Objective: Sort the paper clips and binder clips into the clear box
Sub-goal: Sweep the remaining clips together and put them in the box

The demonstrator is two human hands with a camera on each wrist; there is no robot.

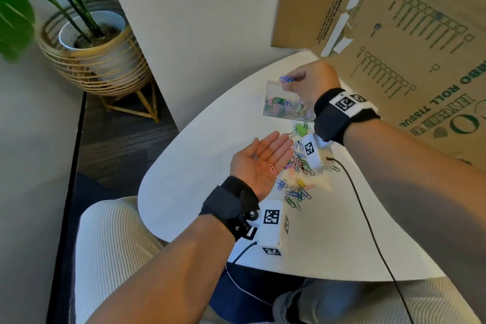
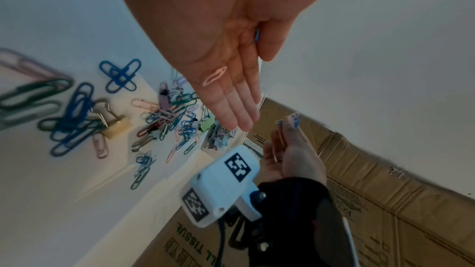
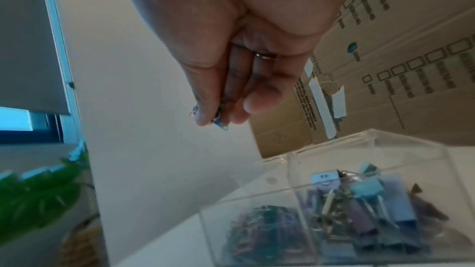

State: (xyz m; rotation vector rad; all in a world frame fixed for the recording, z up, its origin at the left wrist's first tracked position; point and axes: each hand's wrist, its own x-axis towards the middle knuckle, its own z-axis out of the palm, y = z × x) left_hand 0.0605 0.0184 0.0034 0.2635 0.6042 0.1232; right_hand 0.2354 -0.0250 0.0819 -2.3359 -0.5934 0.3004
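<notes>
**Head view: clips held over the box, a pile left to sort**

Head view, looking down on a white table. Right hand raised over the clear box, fingertips pinching a small bunch of blue and purple paper clips above the left compartment. Same pinch seen from the right wrist: thumb and fingers closed together around the clips, the box just below.

Left hand held palm up near the loose pile, fingers straight and relaxed, gripping nothing; a single pink paper clip lying on the palm, with what looks like another small clip near the thumb, too blurred to tell.

Box divided in two: a heap of coloured paper clips on the left side, binder clips on the right, so well stocked already on both sides.

Left to do, as a judgement: a good share. A scatter of loose paper clips on the table between the hands, plus a green binder clip just in front of the box and a yellow binder clip among the paper clips. Perhaps past halfway, though not near done.

Cardboard carton behind the box, potted plant off to the left.
</notes>
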